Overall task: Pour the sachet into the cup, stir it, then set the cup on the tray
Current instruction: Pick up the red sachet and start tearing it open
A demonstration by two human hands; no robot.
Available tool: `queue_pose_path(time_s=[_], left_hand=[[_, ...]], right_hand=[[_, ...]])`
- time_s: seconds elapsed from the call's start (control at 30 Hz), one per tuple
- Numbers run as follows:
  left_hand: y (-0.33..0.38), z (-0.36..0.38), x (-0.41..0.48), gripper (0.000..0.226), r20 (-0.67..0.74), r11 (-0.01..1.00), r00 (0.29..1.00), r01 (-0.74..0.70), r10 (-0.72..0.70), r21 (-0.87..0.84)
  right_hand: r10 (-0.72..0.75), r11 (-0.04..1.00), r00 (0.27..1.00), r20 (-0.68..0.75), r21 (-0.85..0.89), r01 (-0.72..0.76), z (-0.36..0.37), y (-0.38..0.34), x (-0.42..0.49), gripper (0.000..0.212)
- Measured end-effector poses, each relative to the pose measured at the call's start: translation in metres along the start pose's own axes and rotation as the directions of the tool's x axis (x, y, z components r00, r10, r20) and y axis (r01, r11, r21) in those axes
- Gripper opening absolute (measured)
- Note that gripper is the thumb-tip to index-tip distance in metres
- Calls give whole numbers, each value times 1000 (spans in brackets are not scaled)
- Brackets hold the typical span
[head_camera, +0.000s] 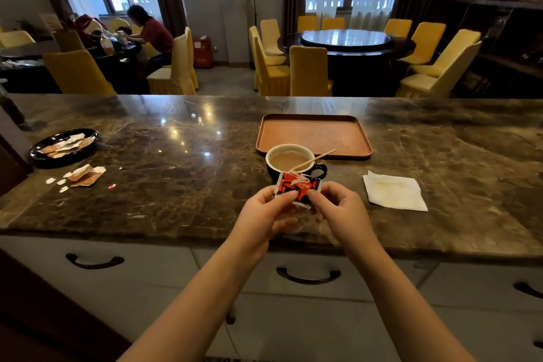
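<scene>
A red and black sachet (298, 186) is pinched between both hands just in front of the cup; its top edge looks torn. My left hand (269, 213) grips its left side and my right hand (340, 210) its right side. The dark cup (318, 170) with a white inside stands on the marble counter, filled with light brown drink. A thin wooden stirrer (316, 159) leans in it, pointing right. Directly behind the cup lies the brown rectangular tray (314, 134), with nothing on it.
A white napkin (395, 191) lies right of the cup. At the left a black dish (64, 145) holds several sachets, with torn wrappers (85, 176) and paper scraps beside it. Drawers with dark handles (308, 276) sit below the counter's front edge.
</scene>
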State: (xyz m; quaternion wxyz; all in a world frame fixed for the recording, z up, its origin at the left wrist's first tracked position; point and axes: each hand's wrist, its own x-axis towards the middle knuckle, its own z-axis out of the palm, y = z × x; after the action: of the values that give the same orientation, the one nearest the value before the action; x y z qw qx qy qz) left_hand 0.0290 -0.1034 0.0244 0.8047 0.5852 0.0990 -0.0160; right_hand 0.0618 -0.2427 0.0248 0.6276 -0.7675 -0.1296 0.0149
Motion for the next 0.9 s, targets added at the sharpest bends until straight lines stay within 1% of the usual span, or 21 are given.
queue_pose_path(time_s=[0.07, 0.13, 0.2, 0.27, 0.33, 0.4, 0.47, 0.53, 0.6, 0.67, 0.7, 0.73, 0.83, 0.9], left_hand=[[10, -1, 4, 23, -10, 989, 999, -36, 38, 146], [22, -3, 9, 21, -11, 965, 998, -54, 59, 257], [32, -4, 16, 20, -6, 949, 997, -69, 75, 308], [39, -3, 24, 18, -6, 952, 997, -75, 80, 295], [44, -1, 33, 14, 5, 953, 997, -77, 79, 292], [52, 2, 47, 10, 25, 922, 997, -80, 76, 379], [65, 3, 64, 9, 73, 833, 993, -115, 90, 540], [83, 4, 83, 15, 169, 715, 982, -179, 85, 676], [101, 6, 103, 17, 273, 611, 961, -236, 34, 755], [116, 7, 123, 16, 319, 536, 947, -252, -34, 806], [122, 6, 133, 14, 324, 530, 944, -247, -57, 811], [125, 4, 142, 12, 323, 551, 944, -234, -68, 801], [123, -5, 166, 8, 274, 669, 961, -182, -34, 721], [113, -13, 178, 8, 222, 755, 975, -165, 27, 635]], right_hand=[[34, 997, 997, 70, -69, -29, -4, -3, 4, 15], [63, 997, 991, 115, -46, -58, -6, -7, 8, 15], [97, 988, 985, 145, 102, -112, -6, -9, 12, 15], [130, 953, 974, 186, 249, -175, -5, -9, 16, 18], [155, 922, 969, 195, 325, -213, -3, -8, 23, 17], [174, 914, 970, 168, 339, -222, -2, -10, 35, 12], [176, 948, 972, 159, 238, -210, -6, -13, 52, 8], [185, 977, 956, 229, 62, -204, -11, -21, 71, 9], [222, 975, 932, 286, -90, -205, -17, -31, 91, 6], [242, 964, 932, 271, -175, -200, -21, -41, 110, 4], [241, 961, 937, 253, -197, -194, -21, -44, 119, 3], [236, 961, 944, 229, -197, -192, -21, -46, 127, 2], [206, 975, 965, 162, -122, -188, -14, -41, 144, 7], [194, 975, 969, 155, -139, -173, -9, -33, 150, 11]])
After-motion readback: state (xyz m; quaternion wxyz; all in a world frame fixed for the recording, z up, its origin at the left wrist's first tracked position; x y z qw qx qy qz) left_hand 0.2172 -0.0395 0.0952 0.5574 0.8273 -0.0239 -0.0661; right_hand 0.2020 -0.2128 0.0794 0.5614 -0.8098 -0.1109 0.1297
